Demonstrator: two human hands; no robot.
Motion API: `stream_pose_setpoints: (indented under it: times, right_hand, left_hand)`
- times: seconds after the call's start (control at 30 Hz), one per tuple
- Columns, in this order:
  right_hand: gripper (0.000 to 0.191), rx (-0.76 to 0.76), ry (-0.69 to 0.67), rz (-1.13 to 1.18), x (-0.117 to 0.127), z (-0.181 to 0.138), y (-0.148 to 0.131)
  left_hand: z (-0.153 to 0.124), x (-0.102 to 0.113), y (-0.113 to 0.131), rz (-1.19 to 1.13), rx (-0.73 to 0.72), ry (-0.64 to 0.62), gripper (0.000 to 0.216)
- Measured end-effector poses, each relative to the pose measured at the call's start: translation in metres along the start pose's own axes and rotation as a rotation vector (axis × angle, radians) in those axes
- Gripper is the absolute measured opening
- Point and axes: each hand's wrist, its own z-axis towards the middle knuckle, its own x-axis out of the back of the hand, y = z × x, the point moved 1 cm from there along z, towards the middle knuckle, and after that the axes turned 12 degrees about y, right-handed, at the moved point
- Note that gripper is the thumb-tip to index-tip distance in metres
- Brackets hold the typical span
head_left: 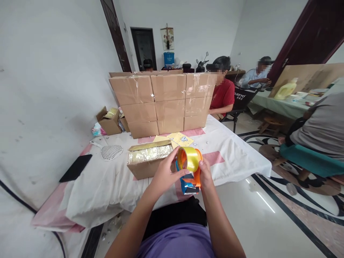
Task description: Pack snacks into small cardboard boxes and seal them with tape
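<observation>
In front of my body, both hands hold a tape dispenser (197,178) with orange and blue parts. A wide roll of yellowish tape (192,159) is mounted on it. My left hand (170,168) has its fingers and thumb closed on the left side of the dispenser and roll. On the other side, my right hand (205,173) grips the orange side. Just left of the dispenser, an open cardboard box (146,168) lies on the table, with shiny plastic-wrapped contents (150,153) showing at its top.
Stacked taped cartons (170,104) form a wall across the table (236,157). Yellow printed sheets (180,139) lie before them. A white perforated scoop (111,152), a black flat object (75,168) and a small open carton (109,123) are at left. A person in red (224,95) sits behind the table.
</observation>
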Motion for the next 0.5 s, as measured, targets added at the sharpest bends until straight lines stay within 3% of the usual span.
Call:
stream_pose_setpoints:
  times: [0.27,0.4,0.5]
  right_hand:
    - [0.045,-0.052,-0.032,0.015,-0.004,-0.009,0.001]
    - [0.048,-0.048,-0.046,0.000,-0.002,-0.007,-0.001]
    - [0.057,-0.040,-0.044,0.012,0.001,-0.003,-0.003]
  left_hand:
    - [0.001,-0.010,-0.007,-0.094,0.053,-0.054,0.086]
    - [-0.006,-0.013,-0.005,-0.072,0.060,-0.006,0.087]
    - [-0.028,-0.016,-0.005,-0.085,0.139,0.074,0.085]
